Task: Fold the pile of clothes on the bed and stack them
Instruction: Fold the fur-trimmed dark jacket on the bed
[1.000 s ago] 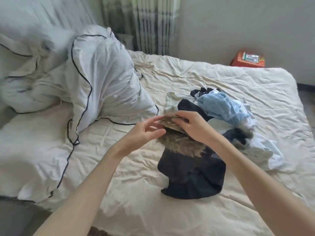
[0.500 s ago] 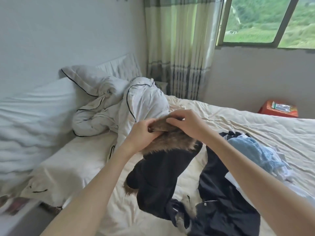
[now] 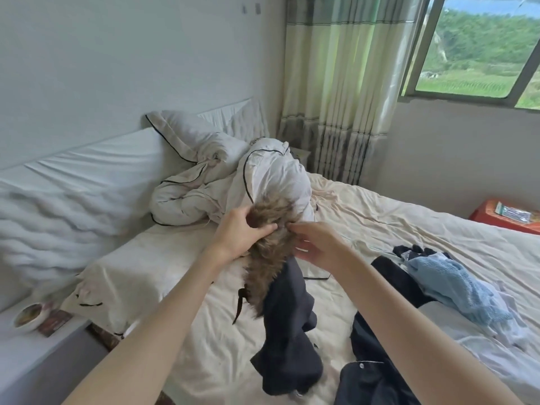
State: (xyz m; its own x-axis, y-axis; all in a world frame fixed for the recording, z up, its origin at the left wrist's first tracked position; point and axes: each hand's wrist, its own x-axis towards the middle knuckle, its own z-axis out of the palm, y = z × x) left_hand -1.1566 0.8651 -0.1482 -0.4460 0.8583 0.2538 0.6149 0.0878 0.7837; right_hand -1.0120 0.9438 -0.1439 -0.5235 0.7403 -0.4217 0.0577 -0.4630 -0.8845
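Since a moment ago, the dark jacket with brown fur trim [image 3: 280, 302] hangs higher above the cream bed [image 3: 380, 217]. Left hand [image 3: 242, 232] grips the fur; right hand [image 3: 315, 247] is open beside it. It looks soft and floppy, so the shoulders seem the better hold.

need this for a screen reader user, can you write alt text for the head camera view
Two bare hands lift a dark jacket by its brown fur trim above a cream bed; the left hand grips the fur, the right hand is beside it. More clothes, including a light blue knit, lie to the right.
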